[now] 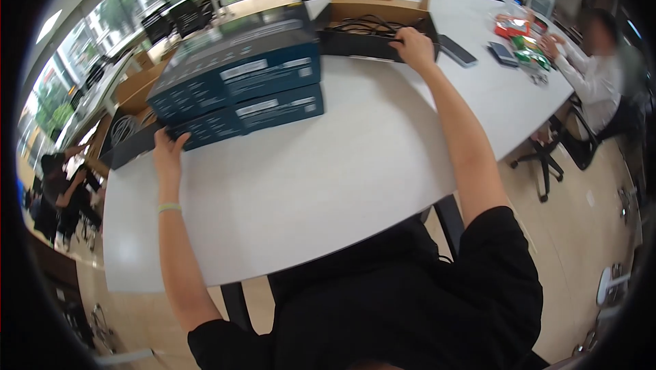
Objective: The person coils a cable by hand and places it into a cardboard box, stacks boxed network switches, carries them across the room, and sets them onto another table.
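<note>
My left hand (pixel 169 150) is at the right front corner of an open box (pixel 133 149) with pale cables inside. Its fingers bend over the rim, and its thumb lies beside the lower blue box (pixel 246 118). An upper blue box (pixel 236 73) with a dark top is stacked on that one. At the far side my right hand (pixel 415 49) grips the front wall of a second open box (pixel 362 47), thumb and fingers closed on its rim near the right end. Black cables (pixel 365 25) lie coiled in that box.
A white table (pixel 294 185) spans the view. Right of the far box lies a dark phone (pixel 458 50). Further right are a dark device (pixel 503 54), red and green packets (pixel 529 52) and a seated person (pixel 601 69). Another person (pixel 65 185) is at far left.
</note>
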`<state>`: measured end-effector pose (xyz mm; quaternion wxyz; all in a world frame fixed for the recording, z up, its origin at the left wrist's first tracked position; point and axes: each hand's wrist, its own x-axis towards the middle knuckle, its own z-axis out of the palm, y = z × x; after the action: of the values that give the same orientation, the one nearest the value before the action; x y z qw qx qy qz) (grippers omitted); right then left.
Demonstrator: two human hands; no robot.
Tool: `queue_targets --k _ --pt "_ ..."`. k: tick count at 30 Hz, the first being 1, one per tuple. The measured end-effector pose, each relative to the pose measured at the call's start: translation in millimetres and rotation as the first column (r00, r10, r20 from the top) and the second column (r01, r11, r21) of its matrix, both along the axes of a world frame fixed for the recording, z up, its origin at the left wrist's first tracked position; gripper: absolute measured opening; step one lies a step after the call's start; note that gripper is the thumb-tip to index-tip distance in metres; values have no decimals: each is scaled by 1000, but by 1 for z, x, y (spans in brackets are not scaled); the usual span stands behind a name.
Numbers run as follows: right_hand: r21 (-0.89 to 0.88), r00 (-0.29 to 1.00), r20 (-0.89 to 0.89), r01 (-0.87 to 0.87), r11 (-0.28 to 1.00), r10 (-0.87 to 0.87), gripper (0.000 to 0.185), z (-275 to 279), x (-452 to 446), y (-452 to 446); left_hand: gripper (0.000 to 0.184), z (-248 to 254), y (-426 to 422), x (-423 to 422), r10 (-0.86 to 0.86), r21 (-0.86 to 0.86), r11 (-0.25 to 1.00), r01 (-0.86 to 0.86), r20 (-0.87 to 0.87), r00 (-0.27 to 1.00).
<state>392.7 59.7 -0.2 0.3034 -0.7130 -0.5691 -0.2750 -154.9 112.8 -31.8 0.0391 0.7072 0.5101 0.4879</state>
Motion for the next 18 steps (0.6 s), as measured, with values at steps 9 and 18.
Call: queue_targets --k 9,18 --pt "7 995 -48 -88 996 89 26 4 -7 -28 96 -5 2 -19 -128 53 991 125 66 990" --pt "-33 986 -140 -94 995 89 33 14 6 -64 111 5 -4 -1 -15 146 989 31 -109 994"
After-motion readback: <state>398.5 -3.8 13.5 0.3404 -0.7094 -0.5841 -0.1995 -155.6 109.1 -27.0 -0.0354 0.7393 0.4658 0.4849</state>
